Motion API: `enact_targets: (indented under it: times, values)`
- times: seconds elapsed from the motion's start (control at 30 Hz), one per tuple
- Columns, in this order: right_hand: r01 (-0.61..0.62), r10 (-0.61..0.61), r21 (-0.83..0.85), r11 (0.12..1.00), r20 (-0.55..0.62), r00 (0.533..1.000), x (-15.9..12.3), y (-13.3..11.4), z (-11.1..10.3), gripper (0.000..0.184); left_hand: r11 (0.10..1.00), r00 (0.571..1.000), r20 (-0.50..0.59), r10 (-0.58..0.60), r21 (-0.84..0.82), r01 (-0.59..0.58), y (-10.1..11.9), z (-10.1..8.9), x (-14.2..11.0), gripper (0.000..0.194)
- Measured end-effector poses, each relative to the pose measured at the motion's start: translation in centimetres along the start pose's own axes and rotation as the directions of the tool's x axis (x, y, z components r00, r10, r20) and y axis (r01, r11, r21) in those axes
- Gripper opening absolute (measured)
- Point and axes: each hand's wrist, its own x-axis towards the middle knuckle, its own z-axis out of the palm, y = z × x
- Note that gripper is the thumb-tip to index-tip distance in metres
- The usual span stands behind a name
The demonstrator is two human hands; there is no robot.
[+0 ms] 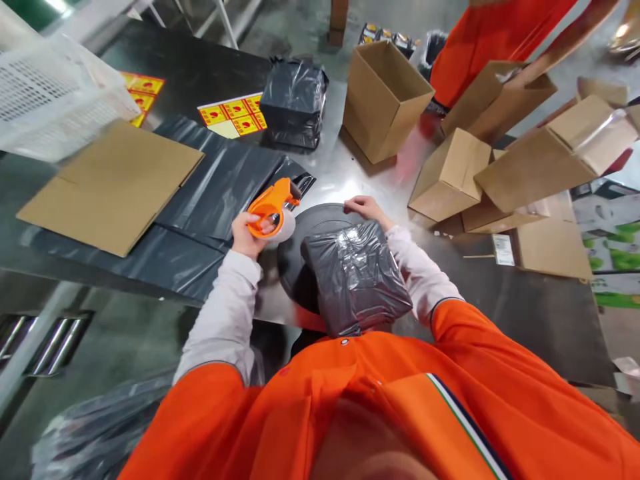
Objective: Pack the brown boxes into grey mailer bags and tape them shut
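Note:
My left hand (249, 235) grips an orange tape dispenser (271, 207) carrying a roll of clear tape. My right hand (364, 209) lies flat on the far rim of a round black turntable (305, 247), with nothing in it. On the turntable, close to my body, sits a parcel wrapped in black plastic (356, 277) with clear tape across it. The dispenser is just left of the turntable, near a folded black plastic bag (220, 180). The parcel hides the turntable's near half.
The steel table (330, 133) holds a flat cardboard sheet (110, 187), a white plastic crate (50, 93), yellow-red label sheets (233, 115) and another black parcel (294, 101). Open cardboard boxes (385, 100) stand at right. A co-worker's orange-clad body (495, 47) stands beyond them.

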Motion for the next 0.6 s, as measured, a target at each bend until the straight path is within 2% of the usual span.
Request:
enact_targets:
  times: [0.07,0.13,0.23,0.37,0.53,0.6]
  values:
    - [0.100,-0.100,0.013,0.995,0.008,0.995,3.5,-0.6,1.2,0.050,0.997,0.997,0.029,-0.071,0.038,0.069,0.3,1.0,1.5,0.032]
    - [0.201,-0.201,0.001,0.980,0.020,0.979,6.0,-0.8,2.6,0.057,0.990,0.991,0.054,-0.124,0.073,0.120,-0.1,1.7,2.1,0.034]
    - [0.266,-0.265,-0.034,0.963,0.026,0.964,7.9,-0.7,4.2,0.062,0.980,0.983,0.065,-0.170,0.113,0.162,-0.5,2.1,2.5,0.033]
    - [0.261,-0.261,-0.038,0.965,0.015,0.965,7.8,0.0,4.5,0.064,0.968,0.975,0.068,-0.213,0.150,0.202,-0.7,1.7,3.0,0.038]
    - [0.196,-0.196,-0.019,0.980,0.014,0.981,5.4,1.5,4.6,0.028,0.943,0.962,0.024,-0.272,0.206,0.261,-1.5,1.4,4.1,0.033]
    - [0.163,-0.162,0.003,0.987,0.054,0.985,4.6,2.0,4.4,0.026,0.918,0.946,-0.013,-0.323,0.237,0.317,-1.8,1.5,4.7,0.032]
